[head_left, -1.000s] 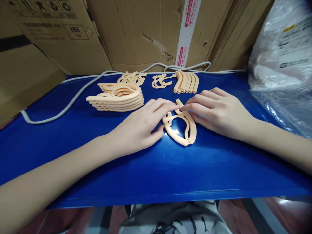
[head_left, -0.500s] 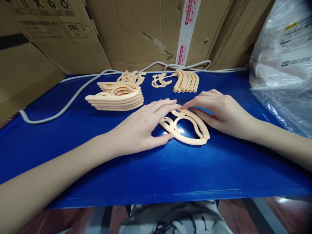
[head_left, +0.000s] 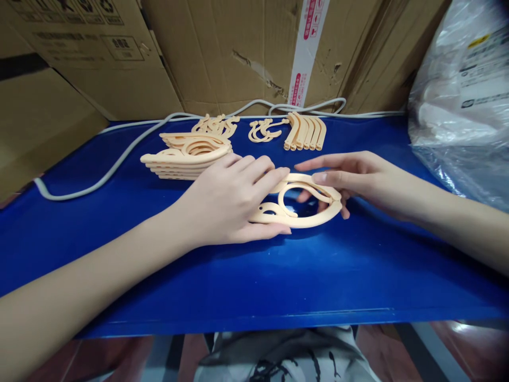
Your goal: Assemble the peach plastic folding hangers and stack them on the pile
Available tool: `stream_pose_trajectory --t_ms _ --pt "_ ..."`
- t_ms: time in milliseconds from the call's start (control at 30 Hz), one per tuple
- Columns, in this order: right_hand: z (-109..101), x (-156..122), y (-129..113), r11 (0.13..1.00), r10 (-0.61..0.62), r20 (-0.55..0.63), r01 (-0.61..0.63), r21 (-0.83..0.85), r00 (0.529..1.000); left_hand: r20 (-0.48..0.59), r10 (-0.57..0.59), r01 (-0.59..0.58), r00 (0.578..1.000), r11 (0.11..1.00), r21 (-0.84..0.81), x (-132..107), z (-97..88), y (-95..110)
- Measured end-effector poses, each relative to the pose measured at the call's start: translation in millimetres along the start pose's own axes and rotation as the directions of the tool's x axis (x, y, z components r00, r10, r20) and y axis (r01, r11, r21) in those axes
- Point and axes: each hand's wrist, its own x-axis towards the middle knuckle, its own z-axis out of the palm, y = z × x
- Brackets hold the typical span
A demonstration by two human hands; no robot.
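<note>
A cream plastic folding hanger [head_left: 308,222], folded up, is held just above the blue tabletop. My left hand [head_left: 234,201] grips its left end, thumb along the near edge and fingers over the far side. At the right end, my right hand [head_left: 360,172] has its thumb on the upper edge, with fingertips showing beneath and through the loop; its index finger reaches out over the far side. Behind my left hand lies a stack of similar folded hangers [head_left: 186,158]. Part of the held hanger is hidden by my left fingers.
Along the back lie a pile of cream hooks [head_left: 217,126], several more hook pieces [head_left: 264,131] and a row of curved hanger arms [head_left: 306,132]. A white cable [head_left: 131,148] runs behind them. Cardboard boxes [head_left: 238,53] wall the back; a clear plastic bag [head_left: 457,106] stands at right.
The hanger has been lifted off the table and turned a little. My left fingers have curled round its end, and my right hand has moved from its far edge to its right end.
</note>
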Motion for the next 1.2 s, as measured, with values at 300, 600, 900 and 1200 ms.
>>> stream_pose_trajectory --t_ms 300,600,900,1200 --pt "-9 0 -5 0.999 0.030 0.062 -0.028 -0.037 0.998 -0.049 -0.125 0.126 0.991 0.992 0.018 -1 -5.8 0" --pt "-7 1 -3 1.000 -0.008 0.085 0.010 -0.025 0.996 -0.081 -0.090 0.092 0.993 0.995 0.021 -1 -4.5 -2" --pt "-4 2 -9 0.999 0.024 0.082 -0.020 -0.042 0.996 -0.089 -0.018 0.007 0.996 0.993 -0.119 -1 -2.5 -4" --pt "-6 0 -15 0.986 0.005 0.125 0.016 -0.166 0.992 -0.060 -0.023 0.014 0.998 0.989 -0.150 1 -15.2 -3"
